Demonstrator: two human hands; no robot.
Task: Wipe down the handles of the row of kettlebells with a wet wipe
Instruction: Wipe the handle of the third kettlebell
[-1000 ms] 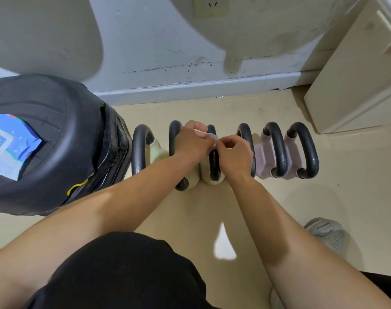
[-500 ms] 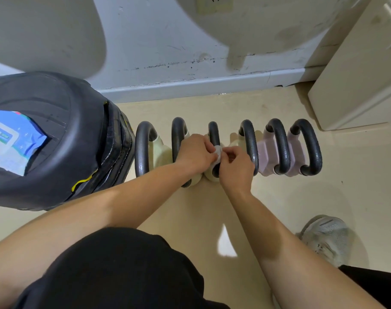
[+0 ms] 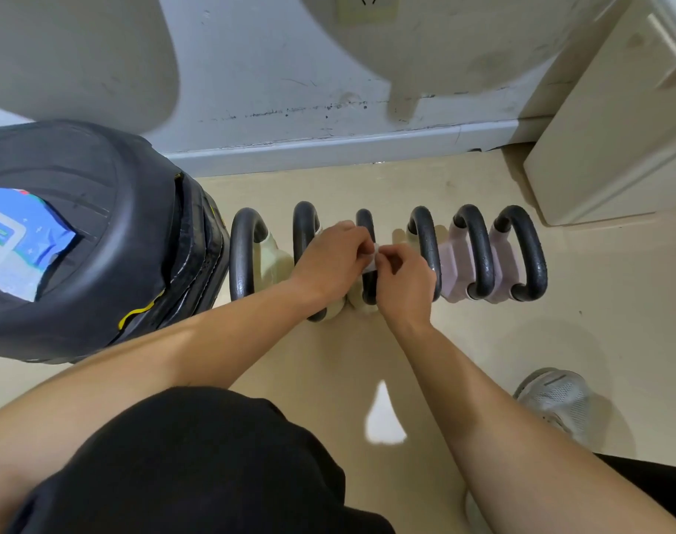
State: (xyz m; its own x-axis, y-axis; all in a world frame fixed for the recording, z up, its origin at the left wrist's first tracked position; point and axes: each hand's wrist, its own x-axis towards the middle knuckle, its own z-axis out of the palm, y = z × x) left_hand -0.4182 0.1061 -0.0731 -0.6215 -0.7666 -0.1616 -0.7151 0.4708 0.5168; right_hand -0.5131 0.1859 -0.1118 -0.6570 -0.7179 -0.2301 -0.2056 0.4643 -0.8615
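So the person was crouched over the row of kettlebells [image 3: 479, 260] on the floor [image 3: 367, 186], six of them lined up near the wall between a big black bag [image 3: 97, 244] and a cream cabinet [image 3: 617, 129]. Both hands met at the third handle [image 3: 365, 225] from the left. The left hand [image 3: 328, 264] and right hand [image 3: 405, 283] each had a fingertip grip pinching a little white wet wipe [image 3: 374, 260]. It sat right at that black handle. Couldn't tell if it went all the way round.

Stuff I figured could go wrong: a wipe that small, held only by fingertips, could slip out and land on the floor, and then it's dirty. The handles also stood really close together, so knuckles might jam against the neighbours, or a bell could get nudged into the next one. Rubbing just the top of the loop would leave the underside untouched. If the ones to the right weren't done yet, one scrap might dry out first. At least the wipe pack [image 3: 9, 248] lay on the bag, close by.
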